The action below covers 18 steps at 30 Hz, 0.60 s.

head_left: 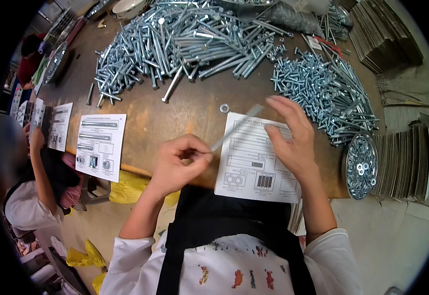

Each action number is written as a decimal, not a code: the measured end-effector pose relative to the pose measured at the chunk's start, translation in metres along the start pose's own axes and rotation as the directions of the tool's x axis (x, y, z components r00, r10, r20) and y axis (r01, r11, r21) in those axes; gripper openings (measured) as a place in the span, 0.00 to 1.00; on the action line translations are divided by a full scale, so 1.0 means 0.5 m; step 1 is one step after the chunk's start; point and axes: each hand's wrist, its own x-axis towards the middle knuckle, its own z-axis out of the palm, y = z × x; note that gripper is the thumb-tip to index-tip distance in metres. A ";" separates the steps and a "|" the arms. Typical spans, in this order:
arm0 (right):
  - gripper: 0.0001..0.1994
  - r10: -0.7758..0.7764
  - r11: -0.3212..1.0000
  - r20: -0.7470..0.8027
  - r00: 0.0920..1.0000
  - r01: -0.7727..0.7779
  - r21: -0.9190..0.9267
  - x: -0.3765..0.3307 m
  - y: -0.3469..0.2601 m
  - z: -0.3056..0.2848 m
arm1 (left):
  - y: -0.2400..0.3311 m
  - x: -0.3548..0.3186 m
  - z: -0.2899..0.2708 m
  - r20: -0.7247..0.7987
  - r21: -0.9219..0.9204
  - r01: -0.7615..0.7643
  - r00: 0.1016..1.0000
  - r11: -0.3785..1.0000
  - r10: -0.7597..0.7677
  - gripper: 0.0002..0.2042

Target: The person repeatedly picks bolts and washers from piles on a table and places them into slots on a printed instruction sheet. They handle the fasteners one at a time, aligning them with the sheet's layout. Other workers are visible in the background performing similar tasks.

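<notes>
Your left hand (181,162) pinches blurred pale strip (231,132); right hand (293,140) spread apart; right of both, metal bowl (345,172), washers (363,167) inside; beneath right hand, diagram-printed sheet (244,169).

Place: a workshop handling hardware in bulk
Worktable (140,118): broad, brown, worn-looking
Bolts (190,44): piled loose across the far side
Screws (303,78): a second heap, far right
Metal bowl (346,169): filled with small hardware, right edge
Cardboard (384,37): thick stacks, right and far right
Printed sheets (224,184): hardware pictures, near middle and left
Co-worker (27,204): another person at the table's left
</notes>
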 end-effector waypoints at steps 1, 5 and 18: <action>0.18 0.004 1.000 0.018 1.000 -0.003 -0.007 -0.015 -0.011 -0.012 | 0.005 0.000 0.008 0.075 0.027 0.006 0.997 1.000 -0.008 0.03; 0.16 0.104 0.995 0.207 0.973 -0.103 -0.016 -0.116 0.012 -0.068 | -0.008 0.051 0.034 0.318 0.013 -0.005 0.948 1.000 0.000 0.03; 0.16 0.222 0.939 0.006 0.975 -0.212 -0.272 -0.199 0.080 -0.075 | -0.101 0.086 0.060 0.210 0.452 -0.359 0.932 0.816 0.294 0.18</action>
